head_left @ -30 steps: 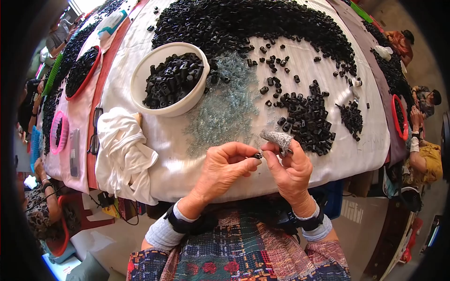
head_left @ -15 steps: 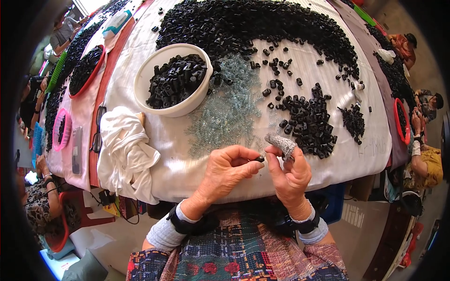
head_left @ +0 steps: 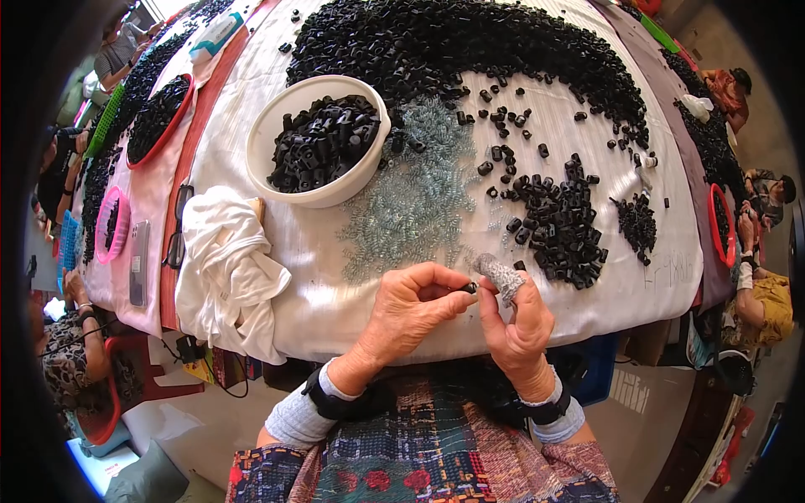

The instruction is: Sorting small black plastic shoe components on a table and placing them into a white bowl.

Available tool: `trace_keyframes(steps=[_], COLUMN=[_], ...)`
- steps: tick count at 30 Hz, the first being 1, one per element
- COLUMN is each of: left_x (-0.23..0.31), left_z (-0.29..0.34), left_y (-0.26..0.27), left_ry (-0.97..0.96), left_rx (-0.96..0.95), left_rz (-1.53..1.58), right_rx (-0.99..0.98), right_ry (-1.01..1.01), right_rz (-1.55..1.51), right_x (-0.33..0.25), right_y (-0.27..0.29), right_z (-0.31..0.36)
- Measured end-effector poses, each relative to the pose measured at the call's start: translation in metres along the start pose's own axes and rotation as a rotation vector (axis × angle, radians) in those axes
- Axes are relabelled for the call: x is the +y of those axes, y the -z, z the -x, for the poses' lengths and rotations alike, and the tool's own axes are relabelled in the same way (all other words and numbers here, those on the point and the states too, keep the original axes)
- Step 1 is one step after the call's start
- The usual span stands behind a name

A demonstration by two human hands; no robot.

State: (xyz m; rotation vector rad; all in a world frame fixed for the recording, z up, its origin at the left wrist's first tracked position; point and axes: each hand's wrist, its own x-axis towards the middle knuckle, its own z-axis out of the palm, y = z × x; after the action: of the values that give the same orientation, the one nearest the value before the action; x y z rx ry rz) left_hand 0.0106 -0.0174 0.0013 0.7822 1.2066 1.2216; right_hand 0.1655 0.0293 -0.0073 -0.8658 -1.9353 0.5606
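My left hand (head_left: 414,303) pinches a small black plastic part (head_left: 470,287) between thumb and forefinger, just above the cloth at the table's near edge. Close against it on the right, my right hand (head_left: 516,323) has thumb and fingers drawn together; whatever lies between them is too small to make out. A grey fabric finger cover (head_left: 498,277) wraps one of its fingers. Beyond my hands spreads a pile of thin metal springs (head_left: 411,205). To its right lies a heap of short black plastic caps (head_left: 560,222).
A white tub (head_left: 257,159) of black parts stands left of the springs. A crumpled white cloth (head_left: 226,264) lies at the left, beside glasses (head_left: 178,226) and a phone (head_left: 139,264). A large black heap (head_left: 470,42) covers the far side. Other people sit at both side tables.
My right hand's fingertips have come closer to the black part in my left hand. The part now sits slightly turned. The whole view has shifted a little.
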Motion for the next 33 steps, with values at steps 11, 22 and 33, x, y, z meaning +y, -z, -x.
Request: trace_keyframes(steps=[11,22,33], left_x=[-0.002,-0.002,0.000], left_z=[0.002,0.002,0.000], left_y=[0.002,0.003,0.013], left_ry=[-0.018,-0.002,-0.001], left_rx=[-0.007,-0.014,-0.082], left_rz=[-0.021,0.057,0.106], right_rx=[-0.023,-0.030,-0.153], right_ry=[0.054,0.089,0.221], right_rz=[-0.056,-0.012,0.063], right_x=[-0.003,-0.002,0.005], right_y=[0.001,0.012,0.024], right_z=[-0.001,-0.006,-0.013])
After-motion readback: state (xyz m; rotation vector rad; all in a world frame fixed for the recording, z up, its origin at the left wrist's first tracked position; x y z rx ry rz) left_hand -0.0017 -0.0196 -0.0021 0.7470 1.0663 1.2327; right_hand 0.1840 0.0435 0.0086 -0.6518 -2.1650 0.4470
